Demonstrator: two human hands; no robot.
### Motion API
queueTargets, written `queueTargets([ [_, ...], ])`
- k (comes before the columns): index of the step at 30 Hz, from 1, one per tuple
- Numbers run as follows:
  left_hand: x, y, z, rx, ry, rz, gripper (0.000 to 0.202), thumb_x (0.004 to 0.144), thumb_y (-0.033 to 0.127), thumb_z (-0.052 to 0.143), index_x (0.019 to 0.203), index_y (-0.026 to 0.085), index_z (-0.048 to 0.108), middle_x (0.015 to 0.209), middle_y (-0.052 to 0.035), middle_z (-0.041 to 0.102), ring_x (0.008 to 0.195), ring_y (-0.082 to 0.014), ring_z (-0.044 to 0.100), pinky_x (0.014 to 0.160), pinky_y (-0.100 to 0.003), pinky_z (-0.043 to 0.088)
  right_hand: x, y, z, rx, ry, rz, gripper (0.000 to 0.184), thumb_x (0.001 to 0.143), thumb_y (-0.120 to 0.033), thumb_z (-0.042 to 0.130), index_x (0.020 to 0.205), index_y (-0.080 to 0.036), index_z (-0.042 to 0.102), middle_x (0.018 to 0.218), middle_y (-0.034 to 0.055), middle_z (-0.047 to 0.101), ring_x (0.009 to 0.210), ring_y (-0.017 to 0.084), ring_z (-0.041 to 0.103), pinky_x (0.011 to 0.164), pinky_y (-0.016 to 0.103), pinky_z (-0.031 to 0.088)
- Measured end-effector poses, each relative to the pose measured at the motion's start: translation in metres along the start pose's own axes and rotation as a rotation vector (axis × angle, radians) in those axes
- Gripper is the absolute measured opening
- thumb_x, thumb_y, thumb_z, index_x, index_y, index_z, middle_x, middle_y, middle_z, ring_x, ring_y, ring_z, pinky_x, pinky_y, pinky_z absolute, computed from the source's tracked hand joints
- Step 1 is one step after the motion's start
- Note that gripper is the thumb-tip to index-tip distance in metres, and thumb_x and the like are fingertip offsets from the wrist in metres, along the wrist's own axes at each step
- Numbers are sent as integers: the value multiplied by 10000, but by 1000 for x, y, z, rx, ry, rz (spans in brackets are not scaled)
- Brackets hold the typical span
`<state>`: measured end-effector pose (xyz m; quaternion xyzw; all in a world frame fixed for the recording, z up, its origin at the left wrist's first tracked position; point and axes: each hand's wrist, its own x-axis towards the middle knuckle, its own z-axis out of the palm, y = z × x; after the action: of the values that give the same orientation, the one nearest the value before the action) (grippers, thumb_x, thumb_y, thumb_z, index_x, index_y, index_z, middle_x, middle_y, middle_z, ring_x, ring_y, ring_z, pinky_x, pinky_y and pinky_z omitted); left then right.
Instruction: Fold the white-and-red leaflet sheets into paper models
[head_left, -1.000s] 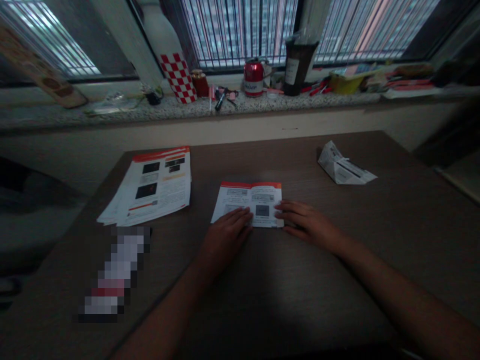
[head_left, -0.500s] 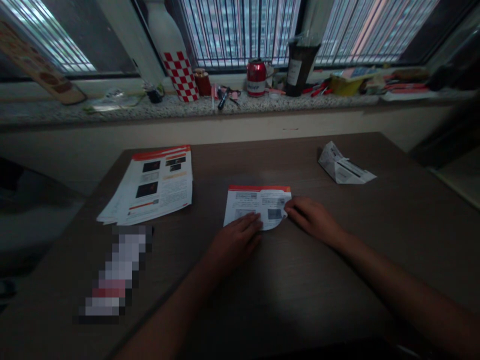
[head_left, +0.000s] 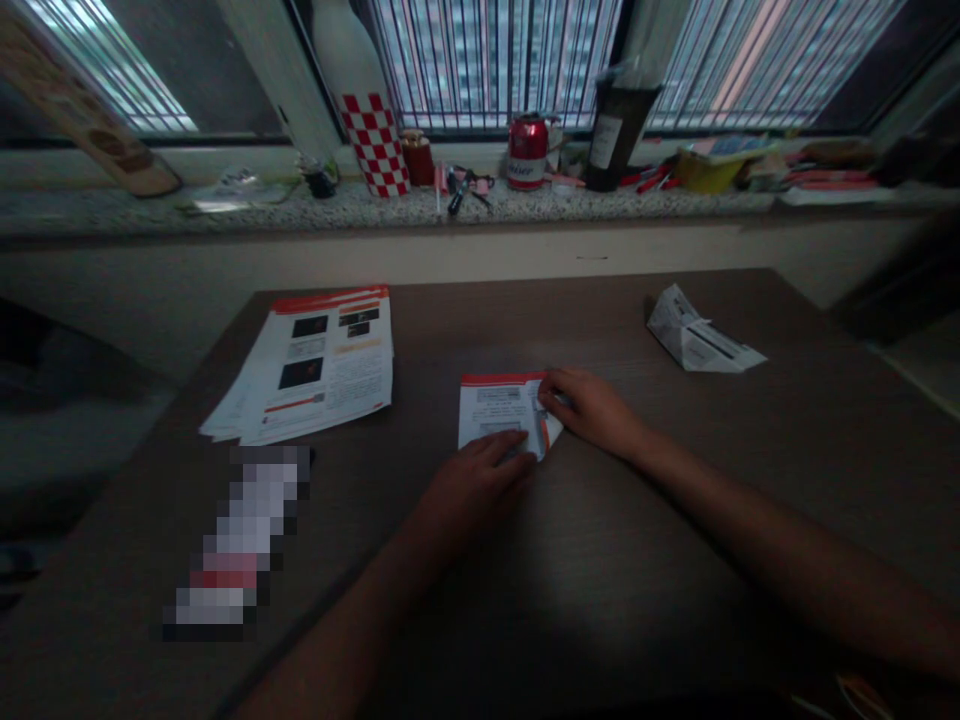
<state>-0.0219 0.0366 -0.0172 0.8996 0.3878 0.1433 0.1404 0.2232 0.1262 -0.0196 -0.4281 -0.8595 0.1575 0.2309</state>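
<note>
A small printed sheet (head_left: 495, 408) with a red top band lies folded on the brown table (head_left: 675, 520). My left hand (head_left: 465, 488) rests flat on its lower edge, fingers stretched out and pressing the paper down. My right hand (head_left: 592, 408) lies on the sheet's right side, where the lower right corner is folded up and over into a diagonal flap; the fingers press that flap down near the top edge.
A stack of printed pages (head_left: 307, 365) lies at the left of the table. A folded paper piece (head_left: 701, 335) sits at the far right. A blurred-out object (head_left: 240, 540) lies near the front left. The windowsill behind holds a red can (head_left: 527, 152), a checkered cup (head_left: 379, 145) and other clutter.
My right hand has lifted the sheet's lower right corner and carried it up and to the left, folding it over. The left hand stayed pressing the lower edge.
</note>
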Motion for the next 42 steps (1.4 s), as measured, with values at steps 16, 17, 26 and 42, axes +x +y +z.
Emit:
queueTargets([
  [16,1,0,-2,-86,16,-28,426,1041,217,586,1465,226,541,1490,-109,614,1343,-280,601,1104,-471,534,10,0,16,-155,19,8,92,1049,-251,553,1011,-210,626,1027,94,671,965,267,599,860,388,455],
  [17,1,0,-2,-76,8,-19,434,1042,218,583,1473,244,540,1507,-104,600,1354,-283,592,1108,-476,530,10,-1,17,-166,20,9,95,1050,-254,553,1011,-211,628,1026,95,669,959,268,597,853,387,454],
  [26,2,-1,1,14,-53,15,452,1018,232,628,1466,211,570,1575,-81,550,1421,-310,529,1149,-499,496,11,-8,18,-254,24,47,123,1058,-262,536,1029,-204,641,1046,113,659,975,282,591,834,391,463],
  [42,5,5,-4,42,-65,11,456,1026,226,598,1480,221,554,1565,-61,565,1431,-291,528,1177,-475,473,-23,-12,-13,-223,-77,-254,313,1076,-338,540,1341,-232,669,1435,130,652,1372,343,550,1129,596,434],
])
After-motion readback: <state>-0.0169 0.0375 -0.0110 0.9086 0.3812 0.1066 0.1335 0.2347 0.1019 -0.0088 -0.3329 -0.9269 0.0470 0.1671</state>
